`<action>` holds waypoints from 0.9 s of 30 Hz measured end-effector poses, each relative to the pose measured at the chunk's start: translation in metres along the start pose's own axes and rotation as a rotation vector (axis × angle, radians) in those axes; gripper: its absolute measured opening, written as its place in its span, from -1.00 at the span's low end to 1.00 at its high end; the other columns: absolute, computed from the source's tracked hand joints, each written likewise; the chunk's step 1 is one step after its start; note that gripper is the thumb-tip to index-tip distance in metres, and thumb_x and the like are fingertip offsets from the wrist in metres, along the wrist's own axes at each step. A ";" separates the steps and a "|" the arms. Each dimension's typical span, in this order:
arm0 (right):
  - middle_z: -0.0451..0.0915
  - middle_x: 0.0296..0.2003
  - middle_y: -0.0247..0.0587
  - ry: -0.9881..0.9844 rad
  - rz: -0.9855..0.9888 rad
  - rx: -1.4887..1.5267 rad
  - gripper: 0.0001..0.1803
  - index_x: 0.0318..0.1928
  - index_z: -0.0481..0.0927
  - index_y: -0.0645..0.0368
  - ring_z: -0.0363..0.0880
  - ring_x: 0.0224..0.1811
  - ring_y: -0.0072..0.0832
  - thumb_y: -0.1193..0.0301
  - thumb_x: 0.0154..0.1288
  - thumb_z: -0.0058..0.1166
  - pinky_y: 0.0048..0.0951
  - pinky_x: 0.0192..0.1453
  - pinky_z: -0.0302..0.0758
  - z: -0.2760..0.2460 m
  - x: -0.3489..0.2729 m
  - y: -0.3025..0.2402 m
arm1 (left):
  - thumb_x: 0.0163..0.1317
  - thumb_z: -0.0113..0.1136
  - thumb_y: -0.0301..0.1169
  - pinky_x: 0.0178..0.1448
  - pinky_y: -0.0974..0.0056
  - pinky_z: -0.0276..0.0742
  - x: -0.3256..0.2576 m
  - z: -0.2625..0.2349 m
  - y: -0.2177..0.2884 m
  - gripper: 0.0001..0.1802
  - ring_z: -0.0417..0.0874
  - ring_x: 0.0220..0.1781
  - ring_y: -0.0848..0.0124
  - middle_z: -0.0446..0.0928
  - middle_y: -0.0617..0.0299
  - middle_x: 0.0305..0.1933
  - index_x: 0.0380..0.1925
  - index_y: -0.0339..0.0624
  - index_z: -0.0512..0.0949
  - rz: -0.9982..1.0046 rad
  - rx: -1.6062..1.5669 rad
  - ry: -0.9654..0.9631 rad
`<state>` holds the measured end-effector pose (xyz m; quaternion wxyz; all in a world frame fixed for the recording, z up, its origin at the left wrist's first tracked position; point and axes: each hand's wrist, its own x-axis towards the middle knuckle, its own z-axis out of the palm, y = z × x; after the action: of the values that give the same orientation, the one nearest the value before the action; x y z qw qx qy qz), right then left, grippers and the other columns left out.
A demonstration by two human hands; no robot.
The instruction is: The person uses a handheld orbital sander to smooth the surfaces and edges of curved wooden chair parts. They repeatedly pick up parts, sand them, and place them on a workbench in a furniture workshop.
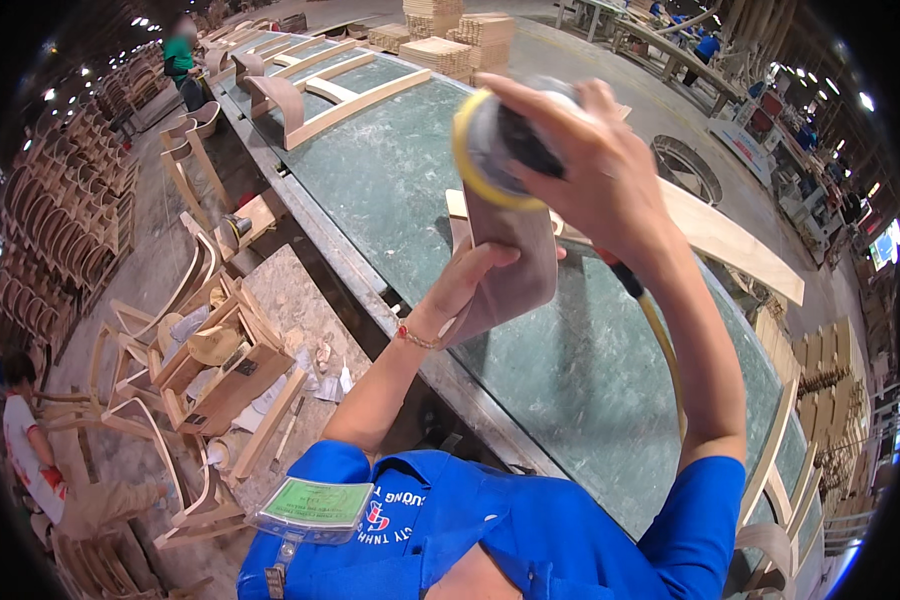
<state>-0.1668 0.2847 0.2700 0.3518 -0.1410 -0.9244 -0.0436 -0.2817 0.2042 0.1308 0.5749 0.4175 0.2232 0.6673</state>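
My right hand (615,175) is closed around a round orbital sander (488,150) with a yellow-edged pad. The sander is tilted at the top end of a curved brown wooden panel (520,260); whether its pad touches the wood I cannot tell. A yellowish hose (662,335) runs down from near my right wrist. Lower on the panel, my left hand (462,285) grips its edge, thumb across the face and the other fingers partly hidden behind. Pale wooden parts show behind the panel, over the green tabletop (590,430).
Wooden chair frames (360,100) lie along the table's far left. A long pale board (730,240) projects beyond its right edge. At my left stands a wooden box (225,370) with tools and rolls. Stacked wood (435,55) stands beyond the table; a person in green (178,60) is far left.
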 end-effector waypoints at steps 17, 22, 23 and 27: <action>0.48 -0.21 -0.15 0.092 0.217 -0.018 -0.22 0.25 0.36 -0.45 0.55 -0.13 -0.27 0.43 0.00 0.30 -0.22 -0.01 0.53 -0.029 -0.032 0.075 | 0.19 0.26 -0.23 0.10 0.36 0.43 0.004 -0.017 0.004 -0.43 0.52 0.03 0.46 0.52 0.09 -0.01 0.04 -0.48 0.39 -0.012 0.503 0.171; 0.51 -0.20 -0.18 0.176 0.093 -0.069 -0.18 0.24 0.37 -0.47 0.53 -0.09 -0.27 0.44 -0.09 0.33 -0.26 -0.07 0.57 -0.005 -0.021 0.040 | 0.19 0.25 -0.27 0.08 0.36 0.44 0.007 -0.017 0.006 -0.50 0.53 -0.03 0.49 0.54 0.18 -0.07 0.02 -0.41 0.43 -0.032 0.399 0.188; 0.56 -0.17 -0.25 0.212 0.038 -0.131 -0.16 0.23 0.38 -0.46 0.51 -0.07 -0.27 0.44 -0.12 0.34 -0.26 -0.10 0.58 0.002 -0.013 0.031 | 0.19 0.24 -0.28 0.07 0.37 0.44 0.008 -0.016 0.007 -0.52 0.53 -0.04 0.50 0.54 0.20 -0.08 0.02 -0.39 0.44 -0.026 0.385 0.182; 0.50 -0.06 -0.15 0.213 -0.026 -0.166 -0.12 0.24 0.38 -0.50 0.50 0.00 -0.19 0.50 -0.15 0.30 -0.25 -0.15 0.62 0.027 0.015 -0.006 | 0.22 0.20 -0.33 0.03 0.38 0.46 0.009 -0.022 0.004 -0.60 0.53 -0.08 0.55 0.56 0.27 -0.10 0.00 -0.34 0.47 -0.060 0.281 0.112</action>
<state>-0.1960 0.2868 0.2600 0.4346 -0.1522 -0.8767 -0.1390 -0.3018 0.2161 0.1251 0.5171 0.4489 0.3584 0.6345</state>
